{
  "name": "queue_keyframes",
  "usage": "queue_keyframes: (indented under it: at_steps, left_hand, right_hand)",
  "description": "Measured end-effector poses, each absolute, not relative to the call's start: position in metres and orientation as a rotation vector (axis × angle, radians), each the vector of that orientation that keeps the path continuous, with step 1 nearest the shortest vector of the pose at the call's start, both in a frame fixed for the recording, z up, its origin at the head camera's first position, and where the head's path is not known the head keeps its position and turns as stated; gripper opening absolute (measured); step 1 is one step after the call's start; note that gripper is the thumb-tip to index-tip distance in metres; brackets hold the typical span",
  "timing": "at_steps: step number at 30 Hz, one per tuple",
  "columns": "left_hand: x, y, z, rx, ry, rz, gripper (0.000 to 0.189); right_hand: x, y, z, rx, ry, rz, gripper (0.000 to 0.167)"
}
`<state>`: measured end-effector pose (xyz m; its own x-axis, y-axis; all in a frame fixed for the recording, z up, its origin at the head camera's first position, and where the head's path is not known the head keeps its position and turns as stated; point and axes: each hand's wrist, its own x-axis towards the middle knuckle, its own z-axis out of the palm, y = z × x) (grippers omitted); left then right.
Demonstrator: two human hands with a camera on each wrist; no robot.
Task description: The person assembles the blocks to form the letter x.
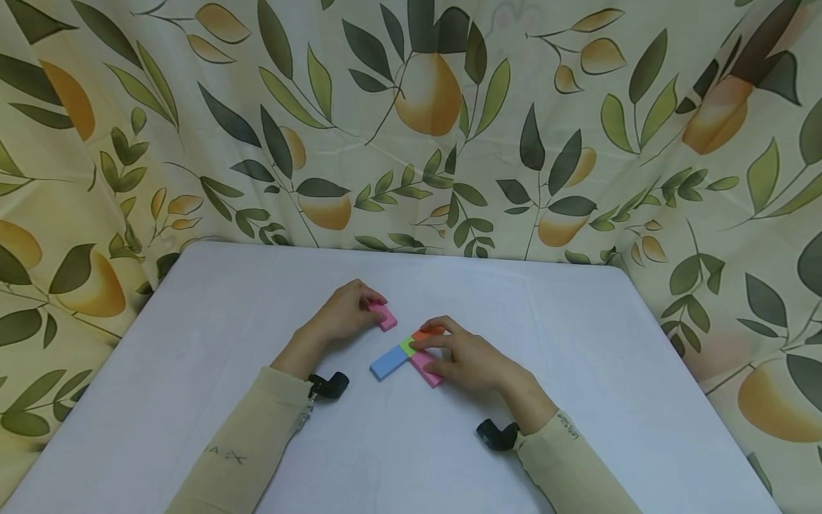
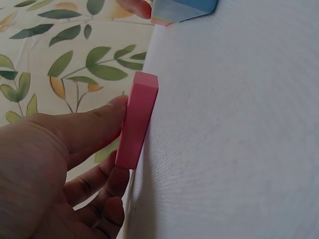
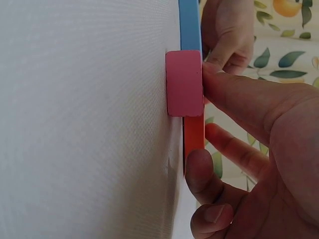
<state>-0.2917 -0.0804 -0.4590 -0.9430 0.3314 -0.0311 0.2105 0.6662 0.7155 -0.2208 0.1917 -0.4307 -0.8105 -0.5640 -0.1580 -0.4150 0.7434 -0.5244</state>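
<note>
In the head view, my left hand (image 1: 347,312) pinches a pink block (image 1: 384,316) between thumb and fingers, at the far side of a block group. The left wrist view shows this pink block (image 2: 137,119) tilted, with the thumb along one side. Within the group, a blue block (image 1: 389,363), a small green block (image 1: 407,347) and an orange block (image 1: 429,333) run in a slanted line, and another pink block (image 1: 427,369) branches toward me. My right hand (image 1: 472,357) rests on the group. Its thumb touches the pink block (image 3: 184,83), and other fingers touch the orange block (image 3: 194,137).
A white cloth covers the table (image 1: 385,457). Behind it and along both sides hangs a curtain (image 1: 411,178) printed with fruit and leaves. Black wrist cameras sit at the left cuff (image 1: 330,386) and the right cuff (image 1: 496,434).
</note>
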Motion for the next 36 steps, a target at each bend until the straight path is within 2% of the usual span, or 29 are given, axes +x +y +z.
queue_keyframes:
  at_steps: [36]
  left_hand:
    - [-0.2899,-0.0799,-0.4580,0.468,2.695,1.139,0.030]
  right_hand:
    - [-0.2208,0.1925,-0.4314,-0.726,2.627,-0.696,0.040]
